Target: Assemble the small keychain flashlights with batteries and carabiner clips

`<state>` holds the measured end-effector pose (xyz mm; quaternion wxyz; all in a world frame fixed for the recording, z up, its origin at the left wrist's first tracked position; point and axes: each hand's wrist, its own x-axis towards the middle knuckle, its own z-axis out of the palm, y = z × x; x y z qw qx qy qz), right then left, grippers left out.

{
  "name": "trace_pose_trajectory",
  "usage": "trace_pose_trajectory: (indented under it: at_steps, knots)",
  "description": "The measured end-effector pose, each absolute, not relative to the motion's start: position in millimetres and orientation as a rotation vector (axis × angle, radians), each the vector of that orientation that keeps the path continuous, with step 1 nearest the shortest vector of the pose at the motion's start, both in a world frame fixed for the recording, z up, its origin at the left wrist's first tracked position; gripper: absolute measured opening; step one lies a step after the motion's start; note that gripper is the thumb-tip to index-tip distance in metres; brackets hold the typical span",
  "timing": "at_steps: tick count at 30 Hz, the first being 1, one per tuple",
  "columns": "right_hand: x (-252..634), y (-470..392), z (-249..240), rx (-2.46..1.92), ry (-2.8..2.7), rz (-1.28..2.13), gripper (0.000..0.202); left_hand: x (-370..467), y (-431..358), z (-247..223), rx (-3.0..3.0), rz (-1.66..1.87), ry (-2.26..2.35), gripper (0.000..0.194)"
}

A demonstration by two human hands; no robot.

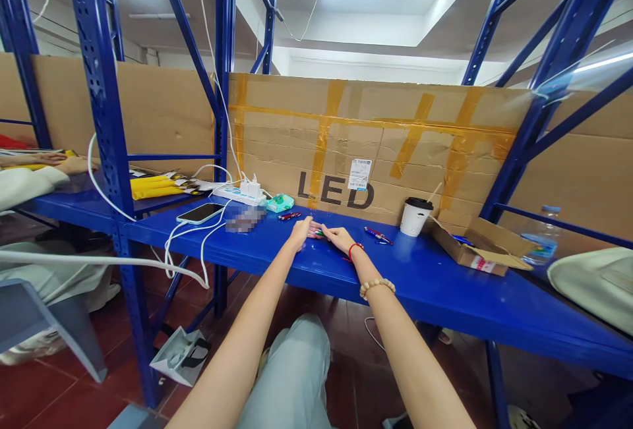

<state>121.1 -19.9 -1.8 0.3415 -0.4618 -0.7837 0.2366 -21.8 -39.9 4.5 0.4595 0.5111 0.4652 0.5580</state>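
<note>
Both of my hands rest close together over the blue table (445, 290). My left hand (302, 231) and my right hand (338, 238) meet around a small green item (320, 234), pinched between them; it looks like part of a pen, but most of it is hidden by the fingers. A dark red pen (289, 216) lies just beyond my left hand. To the right of my right hand lie a red and blue pen (378, 235) and a small blue piece beside it.
A lidded paper cup (414, 218) with a straw, an open cardboard box (477, 248) and a water bottle (542, 234) stand right. Left are a phone (200, 213), white cables, a power strip (240, 195) and a tissue pack (279, 203). Another person's hands show far left.
</note>
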Motion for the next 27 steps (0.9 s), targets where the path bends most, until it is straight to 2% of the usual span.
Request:
trace_pose_trajectory:
  at_steps: [20,27]
  knots:
    - [121.4,-19.5,-0.8,-1.206,-2.071,0.592,0.065,-22.9,-36.1,0.5,1.296,1.402,1.145,0.04]
    - [121.0,-25.2,0.8,-1.19,-2.087,0.6,0.049,-22.5,-36.0,-1.2,1.366,1.397,1.187,0.044]
